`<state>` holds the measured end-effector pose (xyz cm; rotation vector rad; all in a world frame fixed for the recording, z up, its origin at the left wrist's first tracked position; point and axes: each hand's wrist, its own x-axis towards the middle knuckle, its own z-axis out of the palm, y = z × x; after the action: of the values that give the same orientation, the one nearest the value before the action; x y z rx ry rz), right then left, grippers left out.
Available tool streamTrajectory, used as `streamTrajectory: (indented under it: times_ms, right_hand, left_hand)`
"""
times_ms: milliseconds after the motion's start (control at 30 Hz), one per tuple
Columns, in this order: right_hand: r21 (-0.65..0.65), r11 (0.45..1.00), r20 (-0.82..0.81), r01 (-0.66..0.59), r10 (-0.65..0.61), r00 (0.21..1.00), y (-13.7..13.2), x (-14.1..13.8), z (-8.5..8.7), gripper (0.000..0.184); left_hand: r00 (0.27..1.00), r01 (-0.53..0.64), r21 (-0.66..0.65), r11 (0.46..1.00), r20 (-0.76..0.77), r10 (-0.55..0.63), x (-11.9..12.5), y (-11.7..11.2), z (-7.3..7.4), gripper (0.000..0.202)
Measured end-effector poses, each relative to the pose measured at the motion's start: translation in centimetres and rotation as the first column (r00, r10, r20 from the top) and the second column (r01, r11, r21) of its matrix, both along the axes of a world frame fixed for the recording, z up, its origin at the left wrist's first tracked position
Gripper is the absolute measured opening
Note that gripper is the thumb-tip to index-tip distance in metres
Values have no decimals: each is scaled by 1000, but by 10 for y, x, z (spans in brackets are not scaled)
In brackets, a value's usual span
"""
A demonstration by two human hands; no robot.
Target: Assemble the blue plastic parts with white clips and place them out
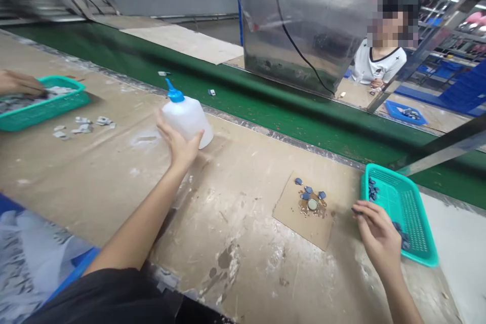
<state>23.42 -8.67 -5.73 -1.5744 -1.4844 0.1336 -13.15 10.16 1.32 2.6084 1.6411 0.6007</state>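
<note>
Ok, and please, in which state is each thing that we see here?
Bottle: gripped by the left hand, blue cap on, nozzle up.
Dark piece: pinched in the right hand.
Cardboard: flat, stained, carrying blue pieces and a round disc.
Right basket: partly filled with small pieces.
Left basket: holding pale pieces, another person's hand inside.
Green belt: moving or stopped, cannot tell.

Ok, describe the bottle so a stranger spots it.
Start with the long tan worktable beside the green strip. Toward its far edge, to the right of the loose pale pieces, the left hand holds the bottle. Unlike those small pieces, it has a cloudy white body and pointed blue nozzle.
</note>
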Motion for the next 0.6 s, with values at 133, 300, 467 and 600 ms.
streamTrajectory:
  times_ms: [133,300,467,600]
  right_hand:
    - [-80,993,-255,-91,68,965,16,-11,14,9]
    - [-213,939,-207,-270,226,952,35,-24,9,12]
    - [-200,931,-289,-305,241,926,40,-30,-5,12]
    - [-215,943,-277,-254,191,942,39,-26,-9,12]
  left_hand:
    - [988,45,85,995,145,-57,17,-21,-9,61]
    - [932,207,110,972,281,-230,56,-40,-30,57]
    - [824,548,-354,758,68,-563,91,-42,-61,101]
    - [817,540,-359,761,7,-576,97,-49,-76,111]
